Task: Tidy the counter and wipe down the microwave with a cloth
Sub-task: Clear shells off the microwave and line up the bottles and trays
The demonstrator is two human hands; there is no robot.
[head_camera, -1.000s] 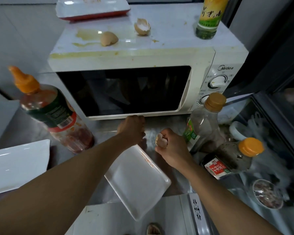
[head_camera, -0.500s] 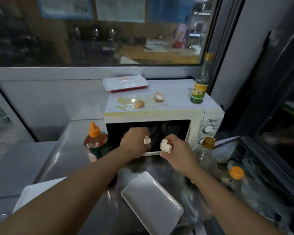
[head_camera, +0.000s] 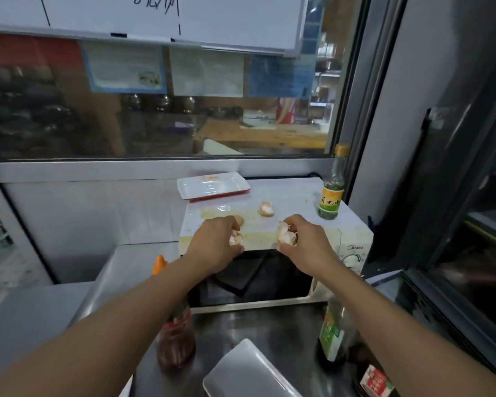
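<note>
A white microwave (head_camera: 352,239) stands on the steel counter (head_camera: 269,325), its top smeared with yellow egg. My left hand (head_camera: 216,245) holds a piece of eggshell (head_camera: 236,238) at the front edge of the microwave's top. My right hand (head_camera: 305,243) grips more eggshell pieces (head_camera: 287,235) beside it. Two eggshell halves lie on the top: a brown one (head_camera: 239,220) just behind my left hand and a white-lined one (head_camera: 266,208) farther back. No cloth is in view.
A white tray with a red rim (head_camera: 212,185) and a green-labelled bottle (head_camera: 331,193) stand on the microwave. On the counter are a red sauce bottle with an orange cap (head_camera: 175,336), a clear oil bottle (head_camera: 334,333), a dark bottle (head_camera: 374,381) and a white plate (head_camera: 246,373).
Both hands have risen from the counter in front of the microwave to the front edge of its top, each carrying eggshell. The view has tilted upward.
</note>
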